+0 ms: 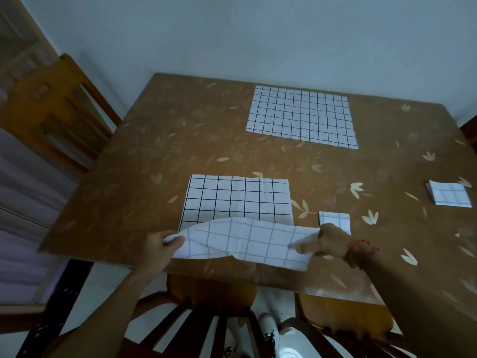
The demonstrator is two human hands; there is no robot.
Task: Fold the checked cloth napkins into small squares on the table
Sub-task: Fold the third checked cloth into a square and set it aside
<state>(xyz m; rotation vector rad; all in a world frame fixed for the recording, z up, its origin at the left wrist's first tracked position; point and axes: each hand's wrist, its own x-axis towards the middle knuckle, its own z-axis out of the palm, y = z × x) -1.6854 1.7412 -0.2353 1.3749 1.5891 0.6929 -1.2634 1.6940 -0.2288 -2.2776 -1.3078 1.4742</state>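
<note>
Through the head camera, your left hand [160, 246] and right hand [333, 241] each pinched a near corner of the napkin [237, 200] at the table's [154, 151] near edge. Your fingers were clamped on the cloth, lifting it, apparently for a first fold. The far napkin [302, 116] lay flat and unfolded toward the table's far edge. A folded square [334, 219] and a second square [450, 193] sat toward its right side.

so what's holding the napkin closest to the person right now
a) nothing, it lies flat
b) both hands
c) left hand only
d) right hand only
b: the left hand and the right hand each pinch one end of the near napkin, whose near edge is lifted off the table.
</note>
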